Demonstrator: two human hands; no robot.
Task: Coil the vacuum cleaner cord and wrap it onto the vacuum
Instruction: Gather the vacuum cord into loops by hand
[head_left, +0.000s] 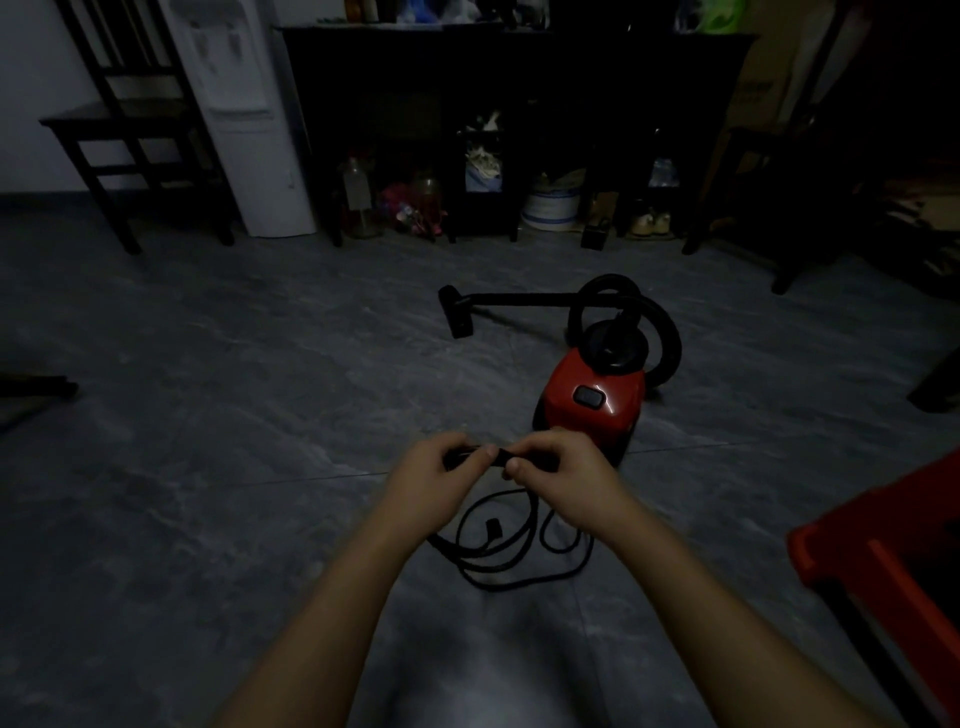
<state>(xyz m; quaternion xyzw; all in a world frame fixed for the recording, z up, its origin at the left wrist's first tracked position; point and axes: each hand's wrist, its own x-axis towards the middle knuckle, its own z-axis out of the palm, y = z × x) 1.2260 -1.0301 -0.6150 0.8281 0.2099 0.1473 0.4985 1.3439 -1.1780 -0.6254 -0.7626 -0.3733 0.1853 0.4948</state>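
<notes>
The red vacuum (592, 402) stands in the middle of the floor (208, 364). Just nearer, the black cord (498, 564) droops in loose loops. Its bunched top is gripped by the left hand (431, 483) and the right hand (563, 480), fingers and thumbs curled round it.

Grey marbled floor (208, 415) was noted. A red vacuum (592, 400) was stood on it. Its nozzle (457, 312) was laid beyond the vacuum, leftward. Loops of cord (493, 587) were seen nearer than the vacuum; floor contact could not be told.
</notes>
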